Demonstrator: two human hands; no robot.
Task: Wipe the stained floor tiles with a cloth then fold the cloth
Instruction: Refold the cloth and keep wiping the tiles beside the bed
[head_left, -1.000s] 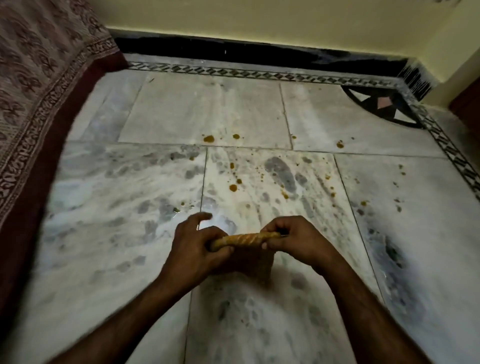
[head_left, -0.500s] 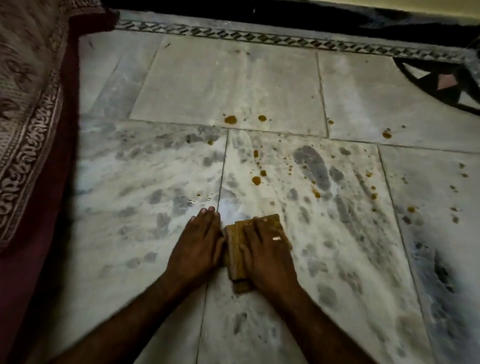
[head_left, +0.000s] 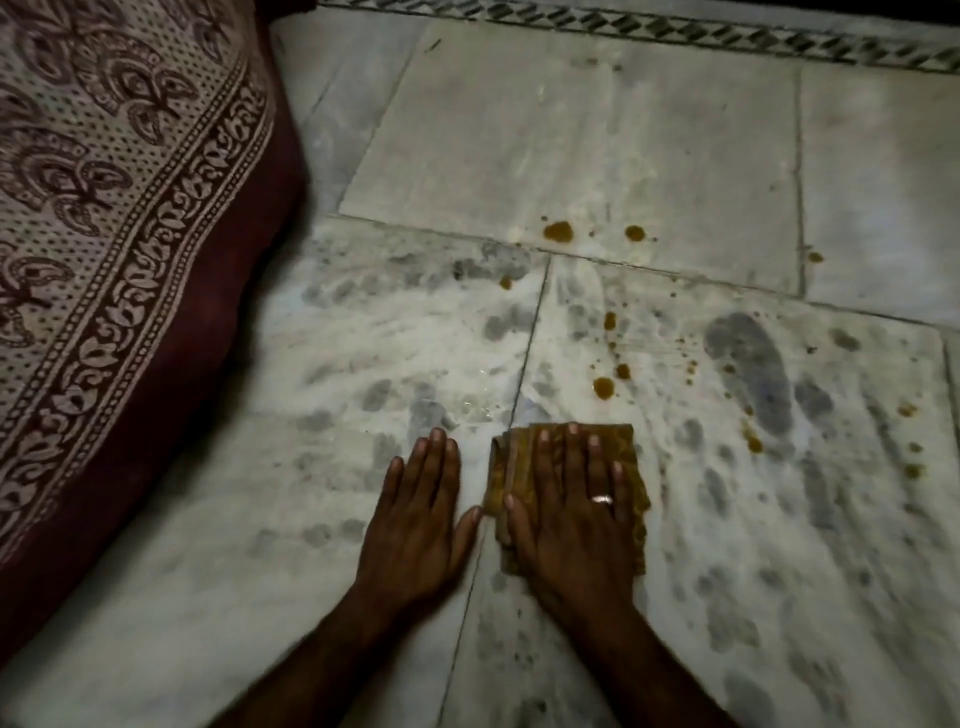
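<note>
Beyond cloth (head_left: 514, 457), brown stains (head_left: 603, 387); bedspread (head_left: 104, 208) leftward.

Dim in here. The marble tiles (head_left: 519, 145) shine palest just left of the cloth (head_left: 628, 447); far from it everything sinks into shadow. The whole view is slightly soft, with lines bowed toward the edges.

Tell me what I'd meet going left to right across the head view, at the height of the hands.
Bedspread → left hand → right hand → brown spots. The cloth lies under the right hand, so it gets no place of its own.
</note>
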